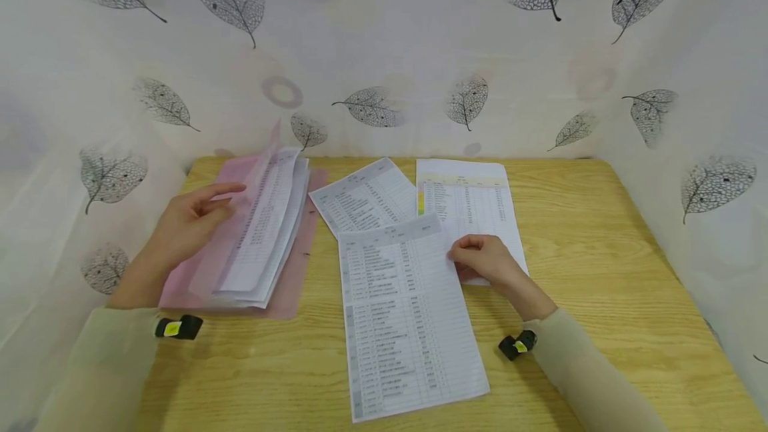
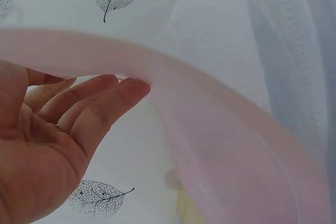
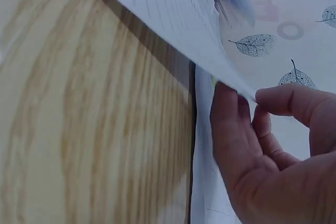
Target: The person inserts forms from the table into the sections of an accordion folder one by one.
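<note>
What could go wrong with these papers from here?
The right grip pinches the front printed sheet at its edge, so the sheet might slip or crease. That sheet overlaps the rear-left sheet and the rear-right sheet, so moving it could drag them askew. The left grip touches the bent translucent pink cover; if that slips free, it may flop onto the folder papers.

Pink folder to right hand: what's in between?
Head view: from the pink folder, a strip of bare table, then the nearest printed sheet, its right edge pinched by the right hand.
</note>
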A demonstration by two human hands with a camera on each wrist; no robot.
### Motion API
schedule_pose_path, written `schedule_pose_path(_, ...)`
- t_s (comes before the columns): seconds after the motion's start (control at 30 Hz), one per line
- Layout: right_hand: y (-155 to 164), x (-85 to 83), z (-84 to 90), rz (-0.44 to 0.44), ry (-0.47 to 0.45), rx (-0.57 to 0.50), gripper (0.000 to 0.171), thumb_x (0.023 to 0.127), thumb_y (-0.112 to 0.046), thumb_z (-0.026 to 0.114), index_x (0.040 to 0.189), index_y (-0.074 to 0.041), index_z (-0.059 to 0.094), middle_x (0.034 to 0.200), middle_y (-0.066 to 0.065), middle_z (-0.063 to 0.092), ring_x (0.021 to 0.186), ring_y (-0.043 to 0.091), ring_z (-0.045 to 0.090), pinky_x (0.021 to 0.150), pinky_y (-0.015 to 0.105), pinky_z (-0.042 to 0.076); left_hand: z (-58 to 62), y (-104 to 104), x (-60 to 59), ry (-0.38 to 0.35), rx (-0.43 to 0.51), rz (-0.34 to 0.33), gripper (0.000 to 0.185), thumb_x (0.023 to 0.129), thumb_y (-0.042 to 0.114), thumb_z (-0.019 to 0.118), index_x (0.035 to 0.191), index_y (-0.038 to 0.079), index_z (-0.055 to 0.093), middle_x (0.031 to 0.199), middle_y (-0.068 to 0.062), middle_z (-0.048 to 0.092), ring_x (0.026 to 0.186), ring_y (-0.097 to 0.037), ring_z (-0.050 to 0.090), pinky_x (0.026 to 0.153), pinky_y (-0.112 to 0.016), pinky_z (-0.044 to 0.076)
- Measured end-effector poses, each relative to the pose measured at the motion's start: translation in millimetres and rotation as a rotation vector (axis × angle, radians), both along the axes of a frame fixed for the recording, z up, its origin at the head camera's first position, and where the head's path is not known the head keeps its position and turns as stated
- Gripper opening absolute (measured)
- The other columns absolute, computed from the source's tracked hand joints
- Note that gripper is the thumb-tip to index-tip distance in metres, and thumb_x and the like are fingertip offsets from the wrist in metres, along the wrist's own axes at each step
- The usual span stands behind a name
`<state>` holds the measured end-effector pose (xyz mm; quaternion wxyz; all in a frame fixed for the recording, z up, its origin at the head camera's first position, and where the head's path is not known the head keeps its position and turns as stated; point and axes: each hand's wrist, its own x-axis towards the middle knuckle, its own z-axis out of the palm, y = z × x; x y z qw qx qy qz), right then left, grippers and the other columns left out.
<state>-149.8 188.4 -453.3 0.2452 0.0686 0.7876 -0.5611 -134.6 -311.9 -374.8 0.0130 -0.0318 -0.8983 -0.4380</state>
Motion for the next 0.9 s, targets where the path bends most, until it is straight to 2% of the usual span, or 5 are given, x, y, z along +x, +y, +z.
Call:
schedule_pose_path(0.27,0.2,-2.1,-1.1,0.033,-0.097,-0.131,0.027,0.104,-0.017,0.061,0.12,0.004,0.058,0.091,0.007,0.078,0.073,0.014,0.075,0.061,0.029,0.06,1.6,0.6,0.4,-0.015,-0.009,0.004,0.04,0.106,0.015,0.057,0.145,0.005,0.062,0.141,-0.031,0.062,0.095,0.027,0.054,0.078,-0.004,0.046)
schedule_pose_path(0.43,1.7,-2.8,-2.5,0.096,-0.12,-0.169,0.049,0.102,-0.014,0.066,0.141,0.011,0.052,0.105,0.012,0.08,0.083,0.017,0.079,0.07,0.03,0.063,2.6,1.3,-0.3,-0.008,-0.014,0.002,0.04,0.106,0.015,0.057,0.145,0.005,0.062,0.141,-0.031,0.062,0.095,0.027,0.053,0.078,-0.004,0.046)
schedule_pose_path(0.6,2.3,-3.0,-3.9,0.137,-0.116,-0.159,0.051,0.103,-0.013,0.065,0.145,0.014,0.053,0.113,0.016,0.079,0.088,0.015,0.079,0.074,0.028,0.063,2.3,1.7,-1.0,0.011,-0.017,-0.006,0.039,0.106,0.013,0.058,0.144,0.004,0.063,0.144,-0.03,0.06,0.095,0.027,0.053,0.079,-0.003,0.046)
schedule_pose_path(0.77,0.5,-3.0,-4.0,0.095,-0.093,-0.144,0.05,0.105,-0.015,0.063,0.146,0.011,0.054,0.116,0.017,0.078,0.09,0.015,0.078,0.073,0.028,0.063,1.7,1.2,-1.4,0.016,-0.012,-0.009,0.039,0.106,0.012,0.057,0.143,0.004,0.063,0.144,-0.031,0.06,0.096,0.027,0.053,0.078,-0.003,0.046)
schedule_pose_path(0.9,-1.1,-4.2,-3.1,0.04,-0.091,-0.141,0.053,0.105,-0.016,0.063,0.15,0.009,0.05,0.111,0.014,0.079,0.085,0.013,0.078,0.067,0.026,0.062,0.9,0.9,-1.2,0.003,-0.011,-0.004,0.039,0.106,0.013,0.057,0.144,0.004,0.063,0.144,-0.03,0.06,0.095,0.027,0.054,0.078,-0.004,0.046)
